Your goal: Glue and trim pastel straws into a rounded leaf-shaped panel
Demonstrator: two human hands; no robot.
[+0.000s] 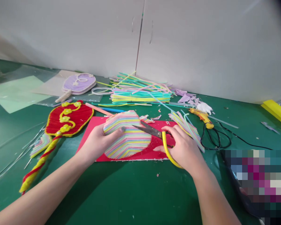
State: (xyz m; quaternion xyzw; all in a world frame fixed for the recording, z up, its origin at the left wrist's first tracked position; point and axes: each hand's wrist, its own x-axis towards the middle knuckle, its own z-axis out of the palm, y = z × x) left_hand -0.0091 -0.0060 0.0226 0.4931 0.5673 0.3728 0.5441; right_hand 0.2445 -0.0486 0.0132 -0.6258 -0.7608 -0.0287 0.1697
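Between thumb and fingers, my left hand (103, 139) grips a rounded panel (128, 137) of pastel striped pipe cleaners; the fingers behind it are hidden. My right hand (184, 147) holds scissors (152, 129) with yellow handles, blades apart and pointing left at the panel's upper right edge. Whether the blades touch the panel I cannot tell. Under both lies a red sheet (90, 134) with striped offcuts (147, 119) near its far edge. Pastel pipe cleaners (186, 126) lie beyond my right hand.
A red and yellow pipe-cleaner fan (70, 120) lies left, a lilac fan (79, 83) behind it. Bundled pipe cleaners (140, 93) sit at the back by the white wall (201, 47). Right are a yellow glue gun (202, 118) with black cord and a phone with blurred screen (255, 181).
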